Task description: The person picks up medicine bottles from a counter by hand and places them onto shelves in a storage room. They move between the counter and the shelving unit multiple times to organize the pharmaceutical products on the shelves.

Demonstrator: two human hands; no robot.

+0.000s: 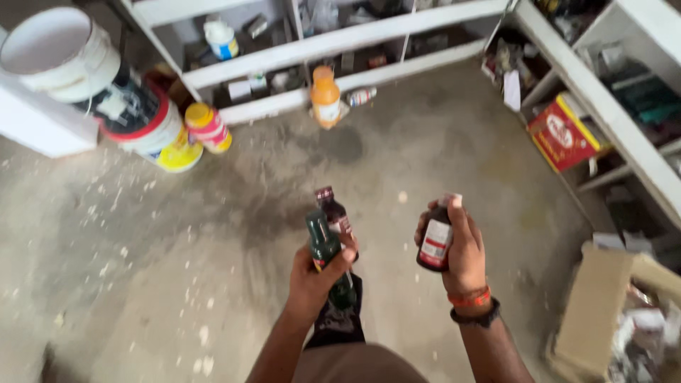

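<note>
Fingers point(339, 261) of the left hand point(312, 284) are clamping two small dark glass bottles point(328, 245) together; the right hand point(464, 252) is gripping a third brown labelled bottle point(434, 241). Held above the concrete floor point(213, 234), the crowded left pair could slip and shatter.

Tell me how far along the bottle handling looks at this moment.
Nothing here shows a finished step. In hand: the left hand grips a green bottle and a dark brown bottle; the right hand holds another dark bottle. Left: an orange bottle and a yellow jar stand on the floor by the shelves.
</note>
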